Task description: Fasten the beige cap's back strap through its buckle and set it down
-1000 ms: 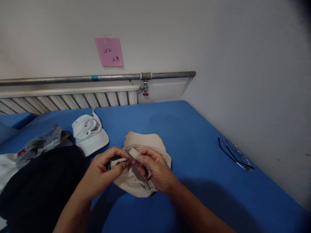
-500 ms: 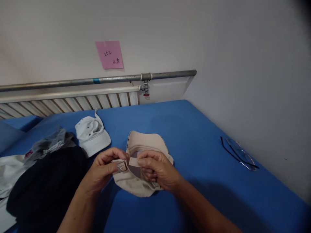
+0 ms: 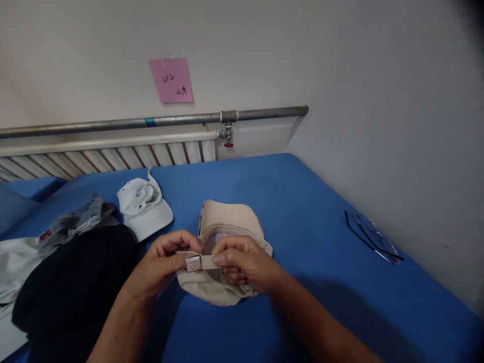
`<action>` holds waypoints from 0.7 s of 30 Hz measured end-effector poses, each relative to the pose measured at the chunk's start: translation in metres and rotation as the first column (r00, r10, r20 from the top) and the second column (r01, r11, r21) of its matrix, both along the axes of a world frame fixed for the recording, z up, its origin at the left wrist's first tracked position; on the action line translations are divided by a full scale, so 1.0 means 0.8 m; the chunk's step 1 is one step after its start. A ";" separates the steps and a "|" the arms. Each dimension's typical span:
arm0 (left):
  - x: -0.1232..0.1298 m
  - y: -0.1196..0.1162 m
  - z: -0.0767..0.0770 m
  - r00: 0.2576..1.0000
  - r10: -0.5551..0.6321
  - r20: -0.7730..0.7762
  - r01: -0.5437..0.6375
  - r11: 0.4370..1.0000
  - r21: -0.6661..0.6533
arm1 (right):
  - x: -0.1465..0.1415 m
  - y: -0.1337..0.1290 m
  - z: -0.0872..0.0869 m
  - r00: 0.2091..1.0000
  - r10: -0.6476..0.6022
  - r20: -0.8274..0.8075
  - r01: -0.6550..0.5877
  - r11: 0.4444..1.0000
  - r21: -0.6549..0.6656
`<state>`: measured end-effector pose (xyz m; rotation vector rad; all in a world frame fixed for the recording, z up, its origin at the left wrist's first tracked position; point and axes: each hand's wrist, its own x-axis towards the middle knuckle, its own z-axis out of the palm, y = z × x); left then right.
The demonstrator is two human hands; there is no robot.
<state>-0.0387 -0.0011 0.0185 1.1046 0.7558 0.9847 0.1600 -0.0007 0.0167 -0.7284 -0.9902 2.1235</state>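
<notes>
A beige cap (image 3: 234, 217) lies on the blue surface with its brim pointing away from me and its inside partly showing. My left hand (image 3: 162, 262) pinches the metal buckle (image 3: 193, 263) at the cap's back edge, between thumb and fingers. From the right, my right hand (image 3: 245, 262) grips the beige strap (image 3: 207, 262) with thumb and forefinger. The strap's left end meets the buckle; whether it passes inside is hidden. The other fingers of my right hand curl over the cap's opening.
A white cap (image 3: 145, 209), a grey cap (image 3: 77, 222) and a black cap (image 3: 75, 282) lie at the left on the blue surface (image 3: 302, 212). Glasses (image 3: 374, 239) rest near the right edge. A radiator (image 3: 132, 154) and pipe (image 3: 181, 119) run behind.
The strap end, apart from the buckle before, now meets it. The buckle has turned flatter toward the camera and sits slightly further right and lower.
</notes>
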 end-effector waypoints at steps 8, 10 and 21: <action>-0.005 -0.003 0.002 0.992 -0.065 -0.111 0.058 0.996 -0.066 | 0.006 0.007 -0.004 0.992 0.051 0.111 -0.070 0.983 0.170; -0.005 -0.003 0.002 0.991 -0.075 -0.109 0.067 0.995 -0.074 | 0.006 0.007 -0.002 0.990 0.028 0.135 -0.057 0.975 0.217; -0.004 -0.002 0.002 0.995 -0.021 -0.094 0.019 1.000 -0.018 | -0.001 0.002 -0.005 0.991 0.011 0.131 -0.034 0.984 0.177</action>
